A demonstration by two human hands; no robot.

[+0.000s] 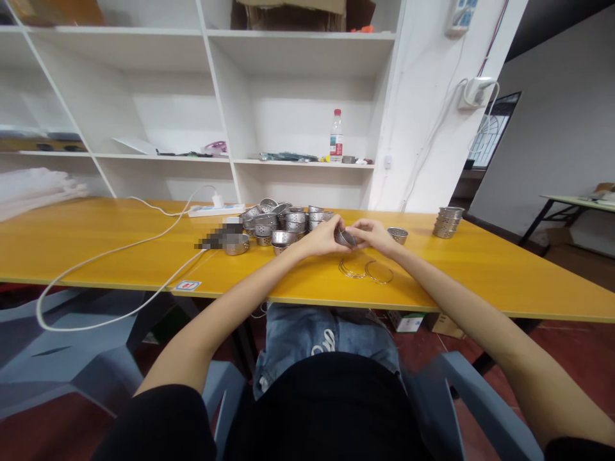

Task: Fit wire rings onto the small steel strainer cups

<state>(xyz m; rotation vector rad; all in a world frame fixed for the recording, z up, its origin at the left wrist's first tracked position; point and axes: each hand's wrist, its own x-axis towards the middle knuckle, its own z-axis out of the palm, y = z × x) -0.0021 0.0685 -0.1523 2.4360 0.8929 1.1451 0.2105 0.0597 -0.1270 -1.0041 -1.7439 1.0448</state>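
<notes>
Over the table, my left hand (323, 239) is wrapped around a small perforated metal cup (344, 239), which is tilted. From the other side, the bent fingers of my right hand (373, 234) meet the cup's edge. Thin metal rings (379, 273) lie on the tabletop just below my hands. To the left of my left hand is a pile of similar metal cups (295, 223), some stacked and some tipped. A single cup (398, 235) stands just beyond my right hand, and a stack of cups (446, 223) is farther right.
The yellow table (485, 269) runs across the view, its near edge at my lap. A white cable (91, 328) loops over its left side to a power strip (217, 209). White shelves behind hold a plastic bottle (336, 139). A grey chair (81, 346) stands at left.
</notes>
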